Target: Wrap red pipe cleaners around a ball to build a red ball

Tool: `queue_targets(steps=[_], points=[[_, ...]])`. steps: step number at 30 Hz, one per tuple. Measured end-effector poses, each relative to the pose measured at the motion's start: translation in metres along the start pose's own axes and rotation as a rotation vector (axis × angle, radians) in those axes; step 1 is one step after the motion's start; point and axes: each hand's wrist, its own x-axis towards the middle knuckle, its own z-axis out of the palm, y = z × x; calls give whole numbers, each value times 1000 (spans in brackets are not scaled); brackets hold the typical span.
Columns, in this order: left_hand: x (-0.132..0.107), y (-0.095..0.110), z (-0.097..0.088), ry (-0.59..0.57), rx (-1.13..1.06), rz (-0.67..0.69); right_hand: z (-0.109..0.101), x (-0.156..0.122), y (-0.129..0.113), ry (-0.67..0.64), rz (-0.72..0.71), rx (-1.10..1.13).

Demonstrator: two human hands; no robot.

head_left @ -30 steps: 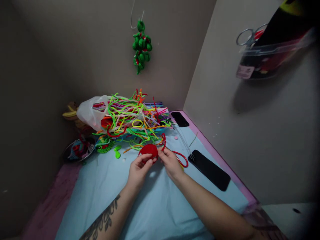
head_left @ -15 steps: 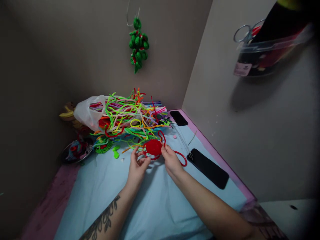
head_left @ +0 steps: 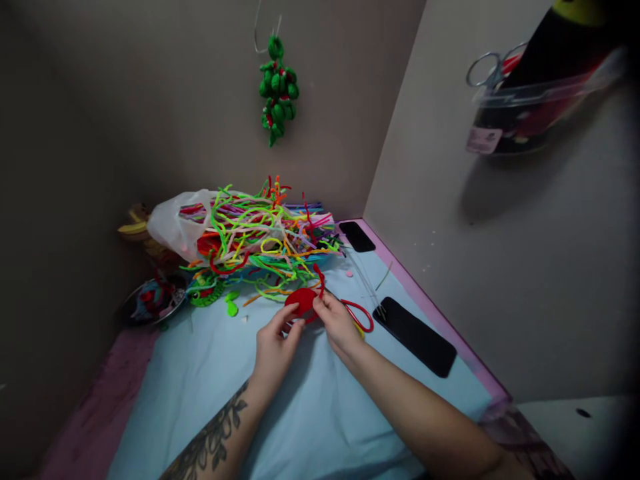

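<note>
A flat, round red piece (head_left: 301,301), apparently of coiled pipe cleaner, is held between my hands above the blue cloth. My left hand (head_left: 280,333) grips its left and lower edge between thumb and fingers. At its right edge, my right hand (head_left: 337,320) pinches the piece, with a red strand (head_left: 321,277) rising past the fingertips. Right of that hand, red-handled scissors (head_left: 367,320) lie partly hidden, with a bit of yellow beside them. My fingers cover part of the red piece's rim.
A heap of colourful pipe cleaners (head_left: 265,233) spills from a white plastic bag (head_left: 175,227) at the back. A black phone (head_left: 417,339) lies on the right, a smaller dark one (head_left: 357,237) behind. A metal bowl (head_left: 175,312) stands left; a clear bin (head_left: 530,100) hangs on the wall.
The red piece has tilted and dropped slightly lower. My left fingers have closed over its edge, and the red strand has changed from a loop to a more upright shape.
</note>
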Motion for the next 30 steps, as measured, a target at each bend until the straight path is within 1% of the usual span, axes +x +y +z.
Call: queue_targets(steps=[2, 6, 9, 11, 14, 17, 19, 25, 30], points=[[2, -1, -2, 15, -9, -24, 1, -1, -2, -3, -4, -19], [5, -1, -4, 48, -134, -137, 2, -6, -7, -16, -2, -37], [6, -1, -5, 65, -231, -225, 5, -9, -10, -108, -13, -42], [7, -2, -5, 46, -285, -259, 7, -11, -11, -176, -31, -54], [7, -5, -5, -2, -340, -254, 8, -12, -11, -199, -35, -98], [7, -6, -5, -56, -367, -237, 7, -12, -13, -180, -39, -184], [7, -5, -5, -76, -375, -237, 6, -12, -15, -165, -34, -194], [6, 2, -4, -17, -428, -263, 11, -14, -22, -149, 101, -31], [7, 7, -4, -3, -432, -296, 13, -15, -26, -154, 130, 3]])
